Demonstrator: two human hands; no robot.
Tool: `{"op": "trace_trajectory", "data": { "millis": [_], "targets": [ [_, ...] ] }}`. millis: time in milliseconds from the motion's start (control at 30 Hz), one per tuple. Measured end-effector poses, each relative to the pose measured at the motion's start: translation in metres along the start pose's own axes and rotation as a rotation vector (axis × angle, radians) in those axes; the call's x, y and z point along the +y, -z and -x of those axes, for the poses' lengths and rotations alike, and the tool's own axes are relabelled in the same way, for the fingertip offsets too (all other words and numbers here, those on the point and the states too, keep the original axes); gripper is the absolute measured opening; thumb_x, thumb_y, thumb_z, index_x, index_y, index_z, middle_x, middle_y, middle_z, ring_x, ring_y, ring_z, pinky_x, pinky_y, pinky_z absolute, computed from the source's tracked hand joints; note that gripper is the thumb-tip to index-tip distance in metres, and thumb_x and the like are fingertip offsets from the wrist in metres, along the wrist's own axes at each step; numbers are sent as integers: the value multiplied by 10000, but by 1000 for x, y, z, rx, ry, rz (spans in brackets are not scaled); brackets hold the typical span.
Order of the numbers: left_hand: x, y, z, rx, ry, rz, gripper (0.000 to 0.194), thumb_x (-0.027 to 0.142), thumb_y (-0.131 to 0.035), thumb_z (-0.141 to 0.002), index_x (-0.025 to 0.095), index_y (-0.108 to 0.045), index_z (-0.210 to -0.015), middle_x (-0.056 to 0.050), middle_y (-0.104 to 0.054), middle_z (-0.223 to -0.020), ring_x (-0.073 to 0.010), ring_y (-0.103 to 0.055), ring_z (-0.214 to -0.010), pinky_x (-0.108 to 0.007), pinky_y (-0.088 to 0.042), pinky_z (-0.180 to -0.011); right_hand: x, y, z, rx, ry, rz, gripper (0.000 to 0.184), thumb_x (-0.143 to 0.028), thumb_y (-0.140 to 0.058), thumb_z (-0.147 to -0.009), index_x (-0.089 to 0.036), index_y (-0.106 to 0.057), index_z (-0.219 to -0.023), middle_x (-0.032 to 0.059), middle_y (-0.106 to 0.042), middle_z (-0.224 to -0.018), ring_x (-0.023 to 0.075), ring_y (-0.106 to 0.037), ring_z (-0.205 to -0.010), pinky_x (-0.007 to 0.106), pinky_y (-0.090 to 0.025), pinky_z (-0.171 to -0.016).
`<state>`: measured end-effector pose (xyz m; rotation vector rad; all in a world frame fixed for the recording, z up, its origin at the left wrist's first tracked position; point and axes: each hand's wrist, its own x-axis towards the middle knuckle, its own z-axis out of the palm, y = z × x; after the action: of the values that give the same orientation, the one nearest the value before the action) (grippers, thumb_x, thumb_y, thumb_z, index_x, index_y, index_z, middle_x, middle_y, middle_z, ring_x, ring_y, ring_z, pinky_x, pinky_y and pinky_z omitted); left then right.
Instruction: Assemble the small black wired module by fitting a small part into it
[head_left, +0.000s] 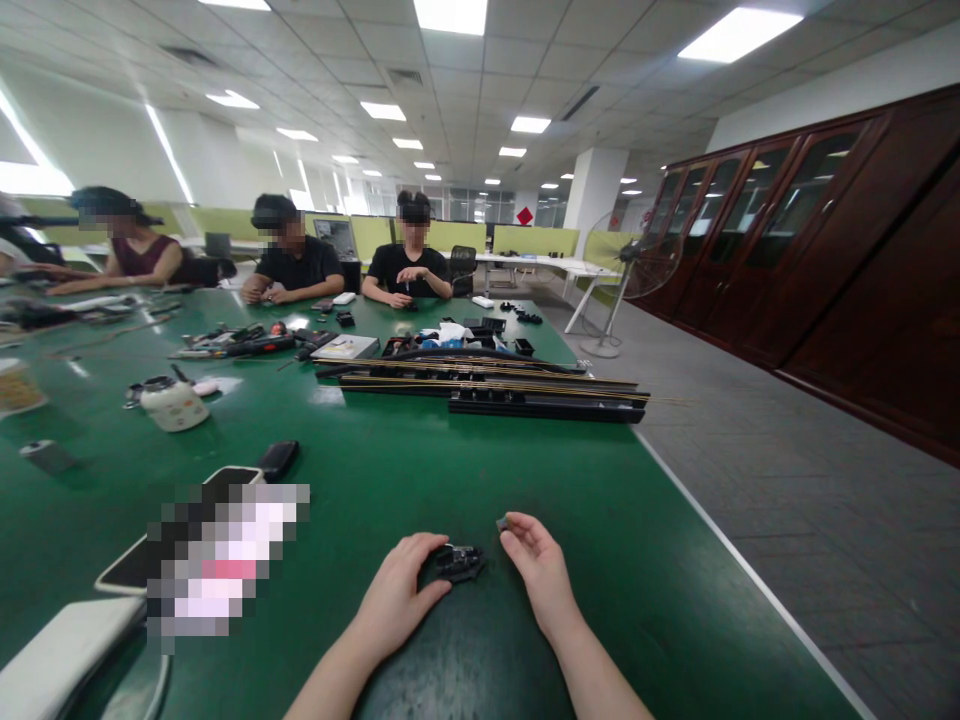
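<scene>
Left hand (396,588) in a thumb-and-finger curve, right hand (541,572) in fingertip pinch

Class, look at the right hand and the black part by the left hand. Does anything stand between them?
Nothing visible does. Between the right hand, which pinches a small piece, and the black part, green tabletop shows. The left hand is on the part's far side.
</scene>
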<state>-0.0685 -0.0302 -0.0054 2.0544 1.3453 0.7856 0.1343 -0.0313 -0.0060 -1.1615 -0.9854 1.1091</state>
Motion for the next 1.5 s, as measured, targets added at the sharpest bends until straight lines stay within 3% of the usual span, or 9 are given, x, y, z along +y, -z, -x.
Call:
{"op": "trace_trajectory", "data": {
  "millis": [267,533,833,1500],
  "targets": [
    [0,-1,-1,-22,8,-2,400,238,-564,-666,234,-525,-1064,-70,-570,-1086,-219,-492,-1022,-398,-366,-906,3,-3,2,-96,37,116,257,-322,-665,-640,-181,-627,-853,61,-669,-839,208,-606,-806,370,-454,-783],
    [-2,-2,0,-13,3,3,402,242,-574,-664,239,-523,-1062,-60,-570,-1085,-207,-492,-1018,-377,-371,-901,-6,-8,12,-241,299,484,171,-211,-619,-695,-229,-640,-864,46,-617,-932,190,-543,-922,341,-410,-854],
    [-2,-3,0,-10,30,7,401,301,-567,-682,237,-528,-1075,-59,-599,-1031,-204,-523,-948,-365,-393,-853,-10,-20,19,-374,359,875,212,-220,-648,-676,-312,-648,-868,17,-616,-948,205,-504,-959,371,-365,-850],
    [-2,-3,0,-11,18,6,414,327,-553,-694,237,-521,-1097,-56,-607,-992,-192,-531,-908,-347,-400,-823,-11,-18,18,-356,330,832,128,-288,-626,-707,-298,-665,-828,4,-644,-924,185,-520,-930,331,-359,-828]
  ]
}}
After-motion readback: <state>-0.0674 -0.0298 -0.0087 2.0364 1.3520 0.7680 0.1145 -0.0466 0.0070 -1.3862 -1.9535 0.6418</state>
